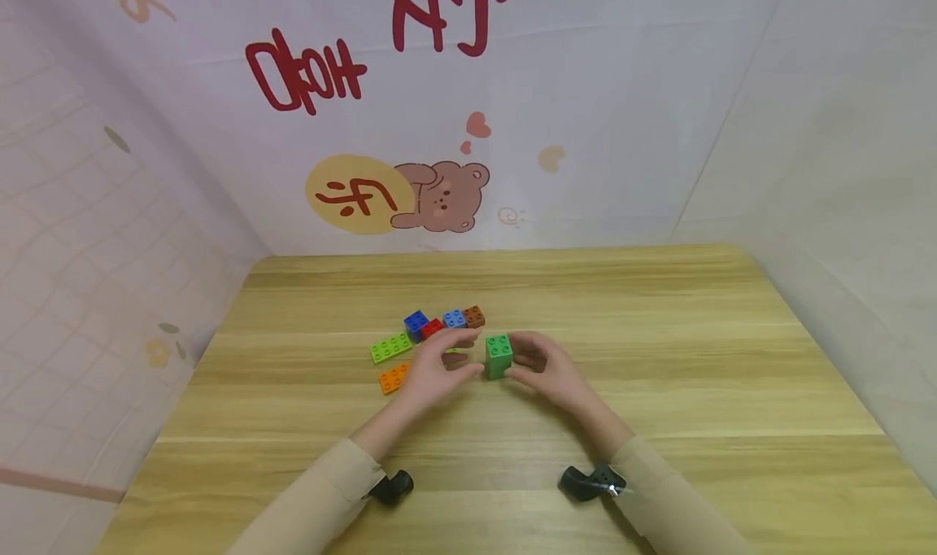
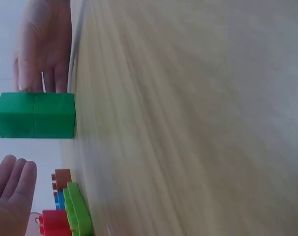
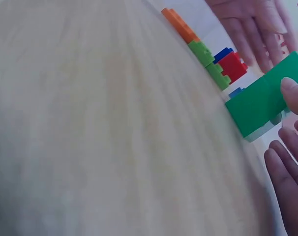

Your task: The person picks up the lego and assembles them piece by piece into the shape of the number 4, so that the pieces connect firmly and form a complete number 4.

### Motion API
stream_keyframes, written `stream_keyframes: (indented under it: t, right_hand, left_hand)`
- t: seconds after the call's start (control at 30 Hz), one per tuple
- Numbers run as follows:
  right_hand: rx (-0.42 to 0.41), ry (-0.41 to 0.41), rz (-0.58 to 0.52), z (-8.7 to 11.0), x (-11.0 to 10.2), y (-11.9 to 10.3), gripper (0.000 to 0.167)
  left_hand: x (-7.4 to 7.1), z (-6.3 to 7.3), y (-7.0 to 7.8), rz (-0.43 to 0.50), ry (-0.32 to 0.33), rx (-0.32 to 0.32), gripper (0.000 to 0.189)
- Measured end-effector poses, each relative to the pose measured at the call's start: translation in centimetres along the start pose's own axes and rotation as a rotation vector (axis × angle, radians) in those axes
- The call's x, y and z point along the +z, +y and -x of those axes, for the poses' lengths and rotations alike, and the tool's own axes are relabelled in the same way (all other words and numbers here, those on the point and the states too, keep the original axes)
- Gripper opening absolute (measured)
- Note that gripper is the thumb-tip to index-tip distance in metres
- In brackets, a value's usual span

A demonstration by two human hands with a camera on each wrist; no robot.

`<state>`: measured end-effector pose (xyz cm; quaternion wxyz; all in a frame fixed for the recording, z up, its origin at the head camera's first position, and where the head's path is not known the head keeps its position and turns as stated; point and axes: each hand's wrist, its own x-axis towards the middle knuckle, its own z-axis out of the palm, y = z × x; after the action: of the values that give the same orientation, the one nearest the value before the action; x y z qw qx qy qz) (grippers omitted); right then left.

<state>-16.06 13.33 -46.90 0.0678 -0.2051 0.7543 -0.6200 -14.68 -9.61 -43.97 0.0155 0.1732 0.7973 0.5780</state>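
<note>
A stack of two green toy bricks point(image 1: 499, 360), joined one on top of the other, stands upright on the table in front of me. On its left is my left hand point(image 1: 433, 372), fingers relaxed and spread, with a small gap to the bricks in the head view. My right hand point(image 1: 551, 372) curves loosely around the right side. Its thumb point(image 3: 292, 94) overlaps the stack in the right wrist view, while the other fingers stay apart from it. Whether that thumb touches the bricks is unclear.
Behind and left of my left hand lie other bricks: dark blue point(image 1: 416, 324), red point(image 1: 432, 328), light blue point(image 1: 454, 318), brown point(image 1: 473, 316), lime green point(image 1: 391, 348) and orange point(image 1: 394, 378). Another lime brick point(image 2: 78, 209) is partly hidden. A printed cloth point(image 1: 600, 132) hangs behind the wooden table point(image 1: 695, 392).
</note>
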Motion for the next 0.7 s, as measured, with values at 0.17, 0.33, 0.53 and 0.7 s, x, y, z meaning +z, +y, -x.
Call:
stream_keyframes:
  t: [0.17, 0.33, 0.53, 0.7]
  right_hand:
    - [0.013, 0.007, -0.026, -0.3, -0.3, 0.2, 0.056]
    - [-0.047, 0.006, -0.046, -0.8, -0.4, 0.6, 0.056]
    - [-0.062, -0.007, -0.059, -1.0, -0.4, 0.6, 0.057]
    - [-0.032, -0.011, -0.042, -1.0, -0.4, 0.7, 0.053]
  left_hand:
    - [-1.0, 0.7, -0.4, -0.039, 0.022, 0.003, 0.047]
    - [-2.3, 1.3, -0.8, -0.121, 0.067, 0.008, 0.043]
    - [-4.1, 1.9, -1.4, -0.180, 0.107, -0.041, 0.042]
    - [-5.4, 2.5, -1.9, -0.202, 0.125, -0.079, 0.043]
